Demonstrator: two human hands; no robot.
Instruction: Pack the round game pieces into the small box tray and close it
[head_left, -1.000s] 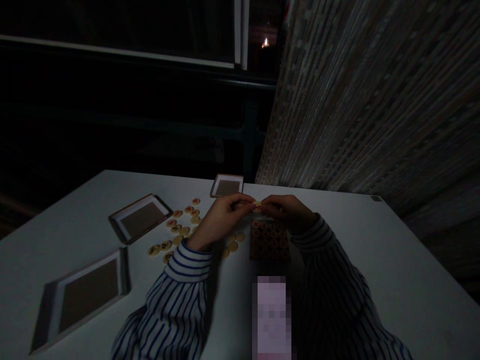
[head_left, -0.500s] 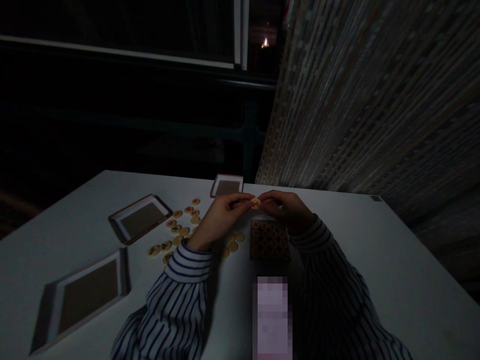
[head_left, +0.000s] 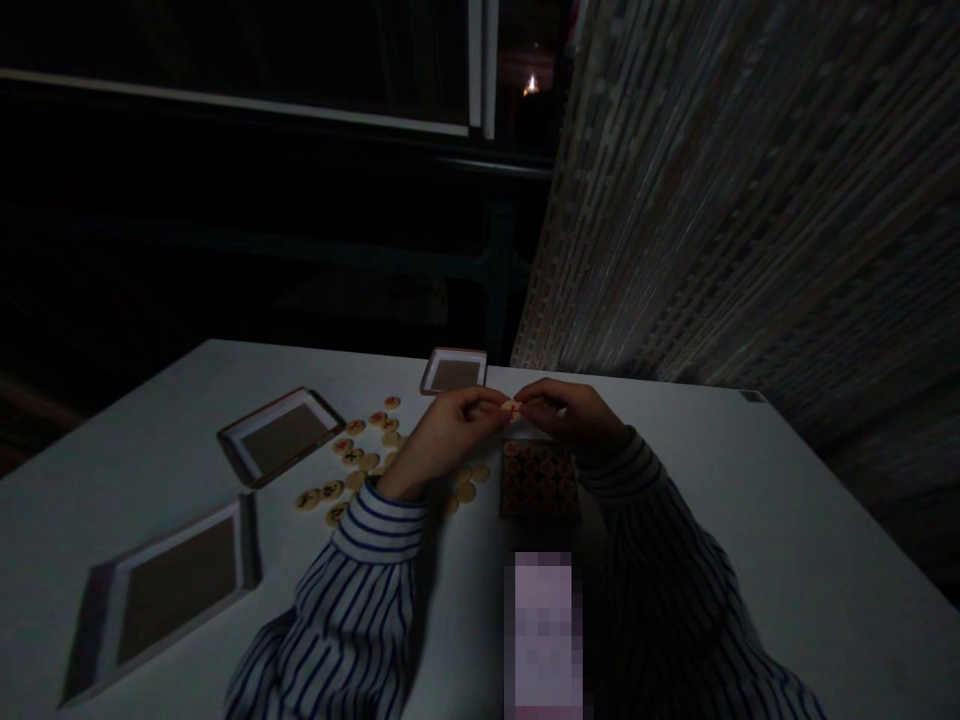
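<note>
Both hands meet above the white table [head_left: 750,520], pinching one small round cream game piece [head_left: 512,407] with a red mark. My left hand [head_left: 442,435] grips it from the left and my right hand [head_left: 574,415] from the right, fingers pressed together. Just below them lies a small dark box [head_left: 540,482] filled with rows of red-marked pieces. Several loose cream discs [head_left: 360,455] lie scattered to the left of my left wrist. Both sleeves are white with dark stripes.
Three shallow box lids or trays rest on the table: one at the near left [head_left: 169,590], one further back on the left [head_left: 279,435], a small one at the far edge [head_left: 454,372]. A woven blind [head_left: 750,200] hangs on the right. The room behind is dark.
The hands have risen slightly and stay together over the box. The piece between the fingertips has turned a little. Nothing else has moved.
</note>
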